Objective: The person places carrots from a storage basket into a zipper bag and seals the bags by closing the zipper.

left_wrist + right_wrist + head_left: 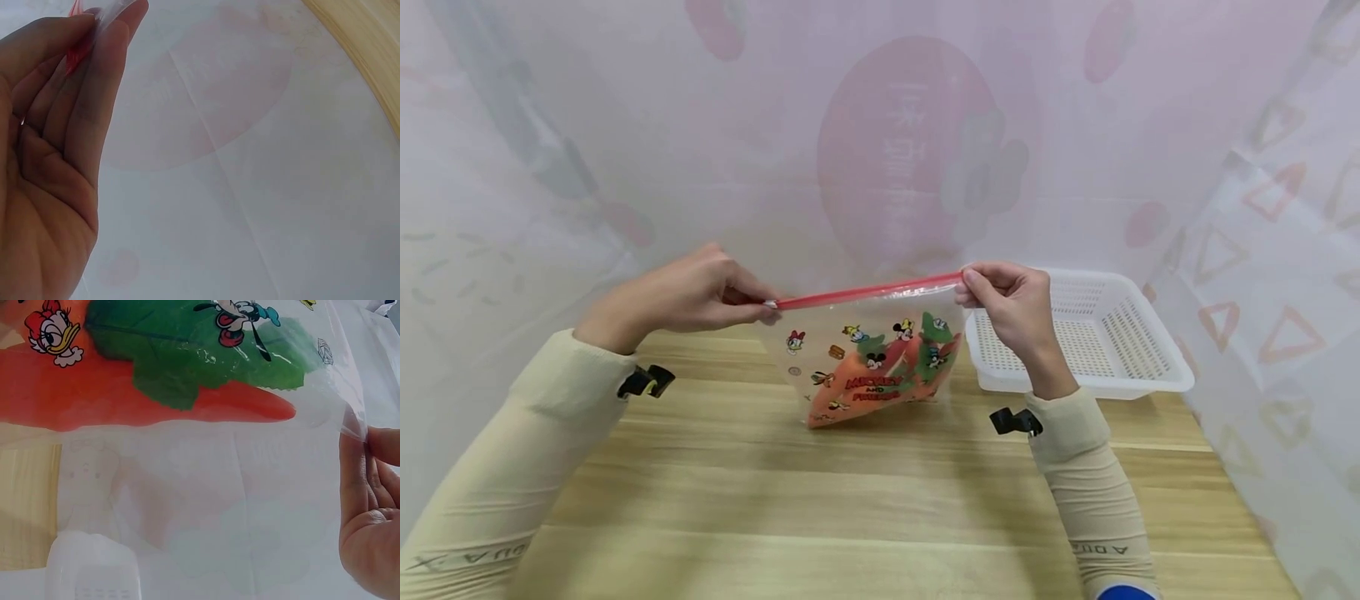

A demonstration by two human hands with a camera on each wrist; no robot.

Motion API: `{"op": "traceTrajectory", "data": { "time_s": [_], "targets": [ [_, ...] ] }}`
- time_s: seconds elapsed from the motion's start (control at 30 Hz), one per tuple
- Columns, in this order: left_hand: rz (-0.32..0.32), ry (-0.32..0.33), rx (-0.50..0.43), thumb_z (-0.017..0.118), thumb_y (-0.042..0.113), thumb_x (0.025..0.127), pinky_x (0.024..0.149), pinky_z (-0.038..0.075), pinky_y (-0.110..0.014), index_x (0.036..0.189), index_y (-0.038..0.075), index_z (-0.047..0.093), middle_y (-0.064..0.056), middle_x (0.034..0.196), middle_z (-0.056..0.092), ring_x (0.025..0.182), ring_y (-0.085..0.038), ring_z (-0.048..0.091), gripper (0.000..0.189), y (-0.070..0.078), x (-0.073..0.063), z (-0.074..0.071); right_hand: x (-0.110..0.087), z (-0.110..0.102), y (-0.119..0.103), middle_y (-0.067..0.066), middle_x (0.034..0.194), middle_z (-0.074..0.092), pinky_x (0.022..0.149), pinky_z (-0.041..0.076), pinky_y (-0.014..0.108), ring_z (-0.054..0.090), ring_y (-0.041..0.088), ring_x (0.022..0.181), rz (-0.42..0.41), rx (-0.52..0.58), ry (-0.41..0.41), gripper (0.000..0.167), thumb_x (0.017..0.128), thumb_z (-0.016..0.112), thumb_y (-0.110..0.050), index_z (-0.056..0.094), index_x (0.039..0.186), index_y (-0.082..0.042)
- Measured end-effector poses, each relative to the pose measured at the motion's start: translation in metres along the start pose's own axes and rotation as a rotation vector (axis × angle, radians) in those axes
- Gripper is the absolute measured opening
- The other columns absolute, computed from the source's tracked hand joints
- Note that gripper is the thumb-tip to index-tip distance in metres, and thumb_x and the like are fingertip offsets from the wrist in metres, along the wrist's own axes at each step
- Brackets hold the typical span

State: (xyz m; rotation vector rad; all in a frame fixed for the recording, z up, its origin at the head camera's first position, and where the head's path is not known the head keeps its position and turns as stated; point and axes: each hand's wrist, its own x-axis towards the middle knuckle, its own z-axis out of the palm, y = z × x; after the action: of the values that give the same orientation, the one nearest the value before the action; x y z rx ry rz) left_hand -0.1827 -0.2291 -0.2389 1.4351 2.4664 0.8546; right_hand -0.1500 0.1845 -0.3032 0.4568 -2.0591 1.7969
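Observation:
A clear zip bag (805, 350) printed with cartoon figures stands on the wooden table, its red zip edge stretched nearly level between both hands. Inside lie orange carrots (842, 387) with green leafy tops, seen close up in the right wrist view as an orange carrot (206, 406) and green leaves (169, 387). At the zip's left end, my left hand (696, 287) pinches the corner by a small whitish slider. My right hand (1018, 308) pinches the top right corner between thumb and fingers. In the left wrist view, the left hand (56, 137) holds the red strip.
A white perforated plastic basket (1150, 383) sits on the table (850, 533) just behind and right of the right hand. Pale printed sheeting (737, 150) encloses the table at the back and sides.

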Motion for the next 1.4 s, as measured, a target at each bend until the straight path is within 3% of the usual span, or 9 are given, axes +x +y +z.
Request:
{"op": "traceTrajectory", "data": {
  "time_s": [0.17,0.43,0.5,0.67,0.97,1.2,1.4],
  "targets": [
    [0.015,0.028,0.01,0.073,0.004,0.098,0.068,0.064,-0.02,0.106,0.01,0.084,0.001,0.093,0.083,0.081,-0.003,0.078,0.015,-0.001,-0.003,0.001,-0.002,0.0,-0.002,-0.005,0.081,0.08,0.071,0.066,0.027,0.077,0.007,0.071,0.011,0.0,-0.002,0.018,0.098,0.071,-0.001,0.074,0.104,0.016],
    [0.008,0.089,0.096,0.074,-0.003,0.093,0.075,0.066,-0.026,0.105,0.01,0.084,0.0,0.094,0.082,0.079,-0.008,0.078,0.02,-0.003,0.007,0.01,-0.005,-0.002,0.0,-0.004,0.082,0.079,0.071,0.066,0.025,0.077,0.007,0.071,0.038,-0.009,0.002,0.02,0.099,0.071,-0.005,0.074,0.106,0.013],
    [0.026,0.099,0.1,0.074,-0.005,0.091,0.075,0.067,-0.027,0.106,0.008,0.084,-0.002,0.094,0.082,0.079,-0.011,0.078,0.022,-0.002,0.01,0.012,-0.006,-0.003,0.001,-0.004,0.081,0.079,0.07,0.066,0.025,0.076,0.007,0.071,0.046,-0.002,0.005,0.02,0.099,0.072,-0.005,0.074,0.107,0.014],
    [0.035,0.08,0.06,0.075,-0.004,0.092,0.069,0.065,-0.022,0.103,0.008,0.085,0.0,0.089,0.082,0.073,-0.003,0.074,0.019,0.0,0.01,0.012,-0.005,-0.003,0.001,-0.005,0.08,0.079,0.069,0.066,0.024,0.076,0.006,0.071,0.049,0.006,0.011,0.019,0.099,0.071,-0.002,0.073,0.106,0.016],
    [0.075,0.072,0.027,0.076,-0.001,0.093,0.062,0.061,-0.018,0.1,0.01,0.085,0.005,0.087,0.081,0.069,0.002,0.069,0.016,-0.006,-0.002,0.009,-0.008,-0.006,-0.001,-0.004,0.083,0.08,0.07,0.066,0.026,0.077,0.007,0.071,0.01,0.001,0.01,0.019,0.098,0.071,0.001,0.072,0.105,0.018],
    [0.008,0.072,-0.023,0.072,0.004,0.098,0.072,0.064,-0.02,0.107,0.008,0.083,0.002,0.093,0.083,0.083,0.0,0.078,0.015,-0.006,-0.009,0.009,-0.011,-0.008,-0.003,-0.004,0.083,0.079,0.071,0.066,0.025,0.077,0.007,0.073,-0.012,-0.002,0.002,0.02,0.099,0.07,0.0,0.071,0.106,0.018],
    [-0.015,0.15,-0.027,0.073,0.004,0.098,0.068,0.062,-0.017,0.108,0.009,0.083,0.001,0.094,0.084,0.084,0.001,0.077,0.015,-0.006,-0.015,0.011,-0.016,-0.013,-0.012,-0.002,0.088,0.08,0.075,0.066,0.028,0.08,0.009,0.079,-0.051,-0.021,-0.049,0.018,0.099,0.07,-0.002,0.072,0.106,0.015]
  ]
}}
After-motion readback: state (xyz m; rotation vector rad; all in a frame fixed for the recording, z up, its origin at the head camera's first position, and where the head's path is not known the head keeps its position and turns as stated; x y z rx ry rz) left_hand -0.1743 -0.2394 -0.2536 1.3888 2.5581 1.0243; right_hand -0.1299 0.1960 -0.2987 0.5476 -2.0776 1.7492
